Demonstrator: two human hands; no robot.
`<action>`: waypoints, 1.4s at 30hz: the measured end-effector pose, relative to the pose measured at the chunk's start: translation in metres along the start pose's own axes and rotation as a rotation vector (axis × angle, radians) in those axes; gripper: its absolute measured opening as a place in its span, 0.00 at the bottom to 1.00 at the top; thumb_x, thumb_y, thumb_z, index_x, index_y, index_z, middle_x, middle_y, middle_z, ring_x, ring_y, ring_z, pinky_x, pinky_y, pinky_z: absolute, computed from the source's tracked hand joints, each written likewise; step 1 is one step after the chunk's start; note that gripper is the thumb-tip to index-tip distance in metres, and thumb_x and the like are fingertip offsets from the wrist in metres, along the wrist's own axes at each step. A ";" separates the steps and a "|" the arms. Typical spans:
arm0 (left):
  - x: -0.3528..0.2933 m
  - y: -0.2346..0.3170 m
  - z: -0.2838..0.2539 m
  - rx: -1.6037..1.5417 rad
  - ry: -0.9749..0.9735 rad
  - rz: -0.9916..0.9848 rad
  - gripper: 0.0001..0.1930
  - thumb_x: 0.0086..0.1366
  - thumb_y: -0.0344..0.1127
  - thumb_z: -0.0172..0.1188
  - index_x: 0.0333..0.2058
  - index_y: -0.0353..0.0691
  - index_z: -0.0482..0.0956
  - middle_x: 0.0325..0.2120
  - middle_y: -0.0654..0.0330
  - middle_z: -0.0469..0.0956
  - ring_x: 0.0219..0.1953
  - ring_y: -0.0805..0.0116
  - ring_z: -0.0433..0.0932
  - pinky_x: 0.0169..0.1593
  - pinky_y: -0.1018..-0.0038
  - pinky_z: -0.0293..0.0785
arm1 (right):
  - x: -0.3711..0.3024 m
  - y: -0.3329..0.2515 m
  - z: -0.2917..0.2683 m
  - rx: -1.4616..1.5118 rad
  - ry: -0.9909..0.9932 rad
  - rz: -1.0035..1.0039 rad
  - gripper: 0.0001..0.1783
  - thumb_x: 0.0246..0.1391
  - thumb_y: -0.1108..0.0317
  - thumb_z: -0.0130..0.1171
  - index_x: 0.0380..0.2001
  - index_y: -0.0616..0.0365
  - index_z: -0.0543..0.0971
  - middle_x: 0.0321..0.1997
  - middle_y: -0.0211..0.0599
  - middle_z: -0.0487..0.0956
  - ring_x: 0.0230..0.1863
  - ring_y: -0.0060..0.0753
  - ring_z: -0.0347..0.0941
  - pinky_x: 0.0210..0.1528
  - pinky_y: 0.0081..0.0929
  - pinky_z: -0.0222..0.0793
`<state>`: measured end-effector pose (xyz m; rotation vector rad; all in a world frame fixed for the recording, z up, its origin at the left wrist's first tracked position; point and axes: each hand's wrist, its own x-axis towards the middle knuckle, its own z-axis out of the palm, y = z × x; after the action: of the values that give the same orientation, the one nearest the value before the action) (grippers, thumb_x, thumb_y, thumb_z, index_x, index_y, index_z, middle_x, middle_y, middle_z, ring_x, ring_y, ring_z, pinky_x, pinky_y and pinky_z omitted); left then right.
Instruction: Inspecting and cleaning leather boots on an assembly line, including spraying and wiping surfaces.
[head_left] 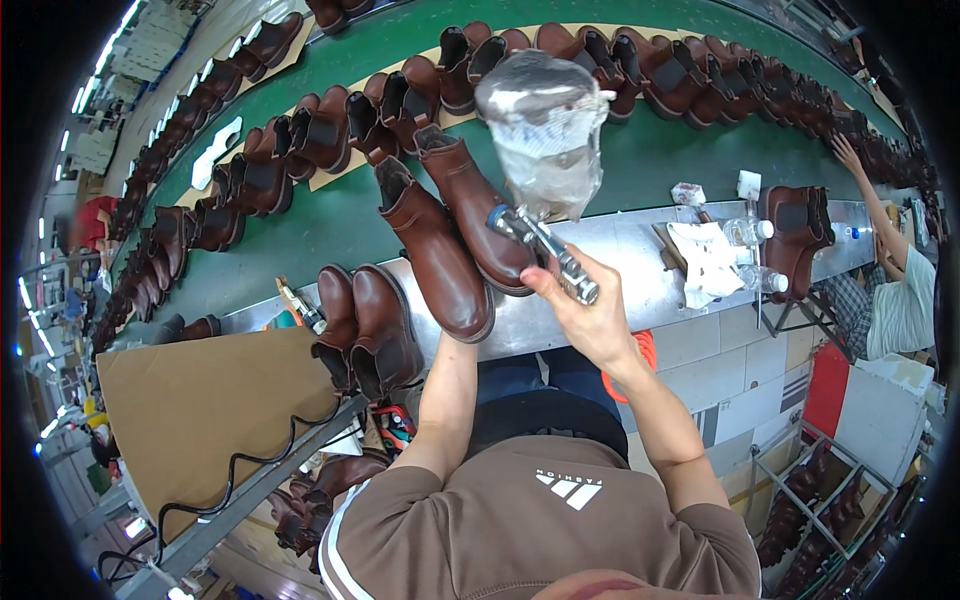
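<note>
My right hand (592, 318) is closed around a metal spray gun (548, 252), its thumb along the gun's side. A cup wrapped in clear, stained plastic (552, 140) sits at the gun's far end. The gun overlaps the right one of two brown ankle boots (472, 215). The left one of the pair, a glossy boot (435, 262), lies beside it, toe toward me. Both are held up above the metal bench edge. My left forearm (450, 395) runs up under them; the boots hide my left hand and its fingers.
Rows of brown boots (320, 135) stand along the green bench (350, 215). Another pair (370, 325) rests left on the metal ledge. At right are a white cloth (703, 262), plastic bottles (748, 232) and tall boots (795, 240). A co-worker's hand (847, 155) reaches in far right.
</note>
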<state>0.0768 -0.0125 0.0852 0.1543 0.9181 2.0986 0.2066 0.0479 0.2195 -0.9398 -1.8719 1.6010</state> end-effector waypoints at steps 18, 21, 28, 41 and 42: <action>0.020 0.010 -0.003 0.003 -0.020 0.048 0.16 0.67 0.38 0.47 0.49 0.35 0.67 0.44 0.58 0.71 0.46 0.68 0.70 0.51 0.73 0.67 | -0.001 0.008 -0.023 0.087 -0.090 0.087 0.15 0.50 0.63 0.62 0.23 0.63 0.73 0.23 0.29 0.74 0.25 0.17 0.67 0.28 0.18 0.62; 0.024 0.012 -0.003 -0.001 -0.021 0.058 0.16 0.67 0.38 0.47 0.49 0.34 0.67 0.44 0.58 0.71 0.46 0.68 0.70 0.51 0.73 0.67 | -0.006 0.012 -0.028 0.042 -0.041 0.125 0.15 0.47 0.63 0.64 0.22 0.62 0.71 0.17 0.23 0.67 0.21 0.13 0.59 0.23 0.16 0.56; 0.032 0.023 -0.013 -0.009 0.006 0.116 0.16 0.67 0.38 0.47 0.49 0.34 0.67 0.44 0.57 0.71 0.47 0.67 0.70 0.52 0.73 0.67 | -0.013 0.019 -0.026 -0.194 0.108 0.078 0.21 0.49 0.69 0.62 0.46 0.65 0.74 0.27 0.31 0.75 0.27 0.17 0.66 0.31 0.17 0.65; 0.043 0.017 -0.029 -0.035 -0.031 0.061 0.19 0.66 0.39 0.48 0.51 0.34 0.66 0.46 0.57 0.71 0.46 0.69 0.71 0.50 0.74 0.68 | -0.017 -0.011 0.010 -0.042 -0.035 0.024 0.23 0.48 0.73 0.62 0.47 0.72 0.71 0.28 0.37 0.77 0.31 0.20 0.72 0.34 0.17 0.67; 0.044 0.017 -0.029 -0.048 -0.027 0.051 0.19 0.66 0.39 0.48 0.51 0.34 0.66 0.46 0.57 0.71 0.46 0.69 0.71 0.50 0.74 0.68 | -0.018 -0.007 0.009 -0.053 0.053 0.027 0.23 0.48 0.75 0.61 0.48 0.73 0.70 0.29 0.39 0.77 0.32 0.22 0.74 0.34 0.18 0.69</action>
<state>0.0255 -0.0032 0.0662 0.1821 0.8560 2.1585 0.2098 0.0276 0.2254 -1.0242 -1.8807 1.5341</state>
